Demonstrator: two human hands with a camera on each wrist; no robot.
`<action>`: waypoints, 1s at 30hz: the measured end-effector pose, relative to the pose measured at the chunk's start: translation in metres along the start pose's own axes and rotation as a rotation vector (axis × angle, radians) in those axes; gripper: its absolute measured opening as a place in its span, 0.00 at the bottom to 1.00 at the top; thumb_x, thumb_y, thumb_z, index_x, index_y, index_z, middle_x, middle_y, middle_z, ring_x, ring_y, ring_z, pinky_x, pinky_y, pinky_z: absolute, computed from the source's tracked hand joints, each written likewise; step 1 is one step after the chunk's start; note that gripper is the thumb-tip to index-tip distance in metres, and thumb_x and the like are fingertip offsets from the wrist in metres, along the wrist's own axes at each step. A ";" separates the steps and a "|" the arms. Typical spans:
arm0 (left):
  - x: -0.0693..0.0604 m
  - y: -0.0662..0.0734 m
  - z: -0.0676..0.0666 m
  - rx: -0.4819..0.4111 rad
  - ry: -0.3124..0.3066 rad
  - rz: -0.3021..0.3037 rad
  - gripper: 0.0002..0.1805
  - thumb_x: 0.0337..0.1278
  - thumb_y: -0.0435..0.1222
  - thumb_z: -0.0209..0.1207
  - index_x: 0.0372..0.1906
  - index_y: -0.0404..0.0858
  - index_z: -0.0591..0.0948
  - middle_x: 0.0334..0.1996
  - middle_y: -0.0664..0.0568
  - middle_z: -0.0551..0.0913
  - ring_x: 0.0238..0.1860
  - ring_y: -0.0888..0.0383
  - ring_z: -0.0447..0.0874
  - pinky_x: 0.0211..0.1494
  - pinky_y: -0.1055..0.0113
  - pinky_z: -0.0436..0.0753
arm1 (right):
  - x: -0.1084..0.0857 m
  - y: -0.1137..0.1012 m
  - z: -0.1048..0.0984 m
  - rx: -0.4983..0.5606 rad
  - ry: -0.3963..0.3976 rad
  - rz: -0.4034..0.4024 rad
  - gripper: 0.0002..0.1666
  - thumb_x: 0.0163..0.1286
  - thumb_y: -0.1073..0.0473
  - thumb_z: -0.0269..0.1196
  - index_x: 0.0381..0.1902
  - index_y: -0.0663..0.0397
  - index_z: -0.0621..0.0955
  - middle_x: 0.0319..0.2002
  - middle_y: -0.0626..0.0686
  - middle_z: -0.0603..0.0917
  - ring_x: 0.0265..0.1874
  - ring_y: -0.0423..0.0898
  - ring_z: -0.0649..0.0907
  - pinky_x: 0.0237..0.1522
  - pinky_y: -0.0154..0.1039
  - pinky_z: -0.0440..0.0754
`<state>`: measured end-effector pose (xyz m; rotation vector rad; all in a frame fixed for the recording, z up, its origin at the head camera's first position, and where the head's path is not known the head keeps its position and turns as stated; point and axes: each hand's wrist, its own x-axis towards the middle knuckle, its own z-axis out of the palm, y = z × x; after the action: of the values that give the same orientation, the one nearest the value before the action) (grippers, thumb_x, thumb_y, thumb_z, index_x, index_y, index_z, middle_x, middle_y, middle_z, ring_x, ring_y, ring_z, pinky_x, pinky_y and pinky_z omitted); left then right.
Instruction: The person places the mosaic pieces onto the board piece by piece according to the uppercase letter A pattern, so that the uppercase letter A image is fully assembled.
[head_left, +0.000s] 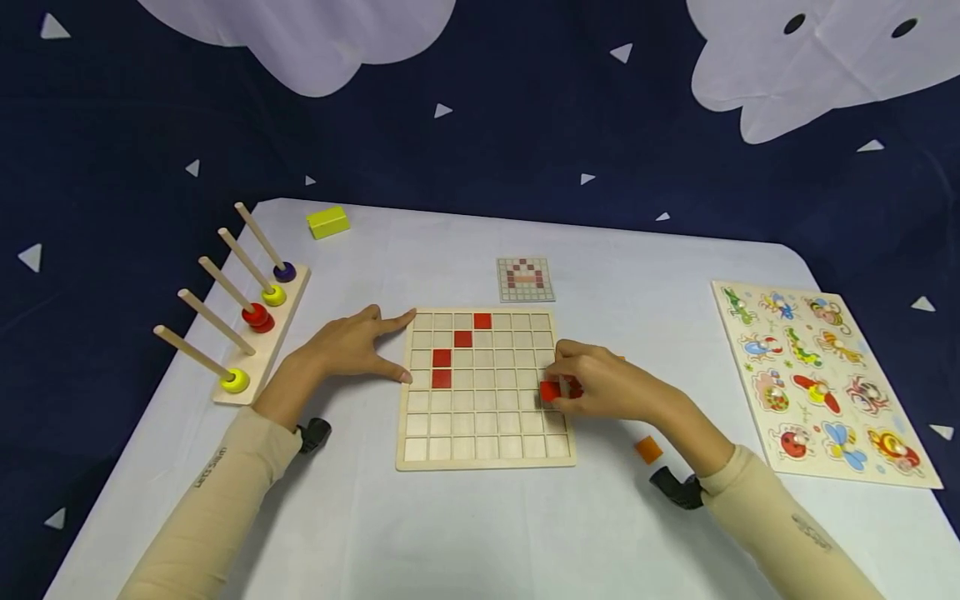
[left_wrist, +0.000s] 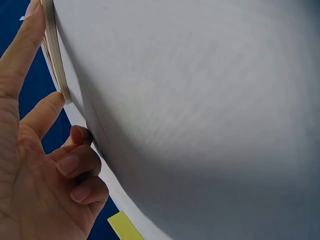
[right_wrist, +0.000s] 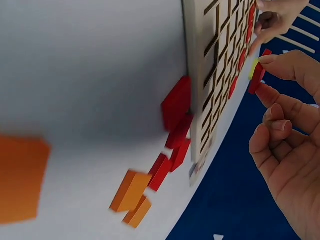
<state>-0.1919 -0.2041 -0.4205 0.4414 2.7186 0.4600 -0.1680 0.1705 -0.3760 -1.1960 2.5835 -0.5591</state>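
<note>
A wooden grid board [head_left: 487, 400] lies flat with red tiles in four of its squares, among them one in the top row [head_left: 482, 321]. The left hand [head_left: 348, 346] touches the board's left edge with thumb and index finger; its other fingers are curled in the left wrist view [left_wrist: 50, 165]. Over the board's right side, the right hand [head_left: 607, 383] pinches a red tile [right_wrist: 257, 77] between thumb and index finger. Loose red tiles [right_wrist: 176, 105] and orange tiles [right_wrist: 131, 190] lie beside the board's right edge, partly hidden by the right hand in the head view.
Behind the board is a small pattern card [head_left: 525, 279]. At left stands a peg rack [head_left: 262, 358] with coloured rings, near a yellow block [head_left: 327, 222]. An insect picture board [head_left: 821, 375] lies at right. An orange tile [head_left: 648, 450] is near the right wrist.
</note>
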 end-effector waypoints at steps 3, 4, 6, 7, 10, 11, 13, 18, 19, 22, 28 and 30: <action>0.001 0.000 0.001 0.001 0.002 0.005 0.60 0.34 0.69 0.70 0.77 0.54 0.60 0.46 0.43 0.74 0.35 0.52 0.73 0.41 0.57 0.75 | 0.006 -0.004 0.001 -0.030 -0.008 -0.018 0.09 0.58 0.59 0.71 0.37 0.54 0.86 0.30 0.49 0.72 0.27 0.38 0.71 0.30 0.31 0.71; 0.001 0.000 0.001 0.001 0.004 0.006 0.60 0.34 0.69 0.70 0.77 0.54 0.60 0.46 0.43 0.74 0.35 0.52 0.73 0.41 0.57 0.75 | 0.008 -0.005 0.002 -0.037 -0.008 -0.021 0.10 0.57 0.59 0.71 0.37 0.54 0.86 0.30 0.49 0.72 0.28 0.37 0.70 0.30 0.31 0.71; 0.001 0.000 0.001 0.000 0.008 0.005 0.60 0.34 0.69 0.70 0.77 0.55 0.60 0.46 0.43 0.74 0.35 0.52 0.73 0.41 0.57 0.75 | 0.012 -0.007 0.003 -0.040 -0.008 -0.028 0.09 0.57 0.59 0.71 0.35 0.54 0.85 0.29 0.48 0.71 0.28 0.37 0.69 0.31 0.31 0.71; 0.001 0.000 0.001 -0.002 0.009 0.008 0.60 0.34 0.69 0.70 0.77 0.54 0.60 0.46 0.43 0.74 0.34 0.52 0.73 0.40 0.57 0.75 | 0.013 -0.008 0.004 -0.040 -0.008 -0.031 0.09 0.57 0.59 0.71 0.35 0.54 0.85 0.29 0.48 0.70 0.28 0.37 0.69 0.31 0.31 0.71; 0.002 0.000 0.001 -0.005 0.009 0.011 0.60 0.34 0.69 0.70 0.77 0.54 0.60 0.46 0.43 0.74 0.35 0.52 0.73 0.40 0.57 0.75 | 0.018 -0.012 0.006 -0.028 -0.014 -0.041 0.09 0.57 0.59 0.71 0.36 0.55 0.86 0.29 0.48 0.70 0.29 0.38 0.70 0.32 0.31 0.71; 0.002 0.000 0.001 -0.005 0.009 0.010 0.60 0.34 0.69 0.70 0.77 0.54 0.60 0.45 0.43 0.74 0.34 0.52 0.73 0.40 0.58 0.75 | 0.019 -0.013 0.006 -0.024 -0.019 -0.046 0.09 0.58 0.60 0.71 0.36 0.55 0.86 0.29 0.48 0.70 0.29 0.39 0.71 0.32 0.32 0.72; 0.002 0.001 0.001 -0.004 0.010 0.011 0.60 0.34 0.69 0.70 0.77 0.53 0.60 0.45 0.43 0.74 0.34 0.52 0.72 0.39 0.58 0.74 | 0.022 -0.016 0.007 -0.023 -0.026 -0.057 0.09 0.58 0.60 0.71 0.37 0.55 0.86 0.29 0.48 0.71 0.30 0.39 0.72 0.33 0.32 0.73; 0.002 0.000 0.002 -0.004 0.011 0.000 0.60 0.34 0.70 0.70 0.77 0.54 0.61 0.44 0.44 0.74 0.33 0.53 0.72 0.37 0.61 0.73 | 0.029 -0.021 0.009 -0.026 -0.042 -0.073 0.08 0.58 0.60 0.70 0.36 0.54 0.86 0.29 0.47 0.70 0.28 0.37 0.70 0.32 0.31 0.71; 0.002 0.000 0.002 -0.004 0.012 0.000 0.60 0.34 0.70 0.70 0.77 0.53 0.61 0.44 0.43 0.74 0.33 0.53 0.71 0.37 0.61 0.73 | 0.030 -0.023 0.009 -0.027 -0.045 -0.077 0.07 0.58 0.59 0.70 0.35 0.53 0.85 0.29 0.47 0.70 0.28 0.37 0.69 0.31 0.31 0.70; 0.002 0.000 0.002 0.000 0.014 -0.007 0.60 0.33 0.70 0.70 0.76 0.54 0.61 0.44 0.44 0.74 0.32 0.54 0.71 0.36 0.62 0.72 | 0.035 -0.026 0.011 -0.021 -0.055 -0.091 0.08 0.58 0.59 0.70 0.36 0.54 0.86 0.30 0.47 0.71 0.27 0.37 0.69 0.31 0.30 0.71; 0.002 0.000 0.002 0.000 0.016 0.000 0.60 0.34 0.69 0.70 0.76 0.52 0.61 0.44 0.44 0.74 0.32 0.54 0.71 0.35 0.62 0.71 | 0.044 -0.035 0.016 -0.021 -0.091 -0.082 0.09 0.58 0.58 0.70 0.36 0.54 0.86 0.29 0.46 0.68 0.26 0.37 0.69 0.31 0.31 0.70; 0.002 -0.001 0.002 -0.001 0.016 0.003 0.60 0.34 0.69 0.70 0.77 0.52 0.61 0.43 0.44 0.74 0.33 0.54 0.71 0.35 0.63 0.71 | 0.047 -0.038 0.018 -0.028 -0.098 -0.078 0.08 0.58 0.58 0.71 0.35 0.53 0.85 0.29 0.45 0.67 0.26 0.38 0.68 0.31 0.31 0.69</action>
<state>-0.1930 -0.2034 -0.4230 0.4437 2.7329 0.4676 -0.1662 0.1075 -0.3781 -1.3037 2.4802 -0.4696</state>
